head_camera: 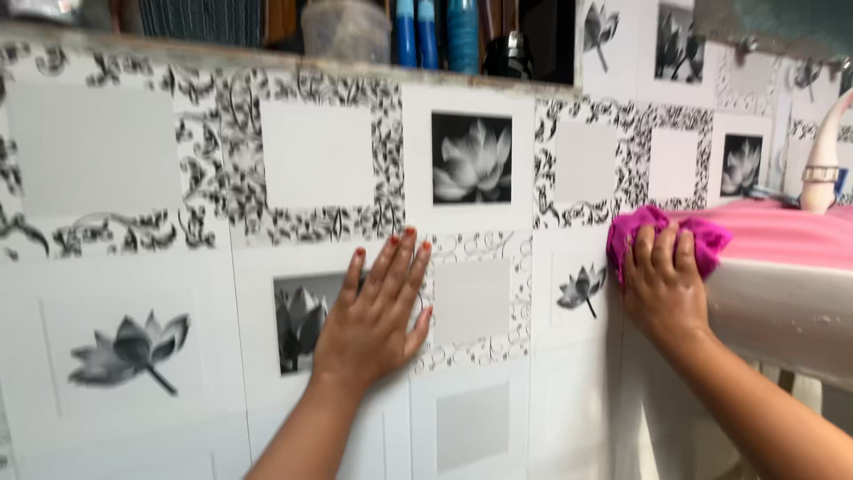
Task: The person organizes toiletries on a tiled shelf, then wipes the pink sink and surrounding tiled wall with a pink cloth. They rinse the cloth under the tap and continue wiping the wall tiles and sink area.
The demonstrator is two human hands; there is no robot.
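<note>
My right hand (662, 283) is clenched on a bright pink cloth (665, 233), bunched under the fingers and pressed against the rounded rim of a pale sink (782, 307) at the right of the frame. My left hand (378, 311) holds nothing; it lies flat, fingers spread, on the tiled wall (133, 169) near the lower centre, over a grey flower tile (298, 324). Beyond the cloth, the sink top looks pink, with a pale tap (822, 156) at far right. Blue bottles (435, 34) stand on a ledge along the top.
</note>
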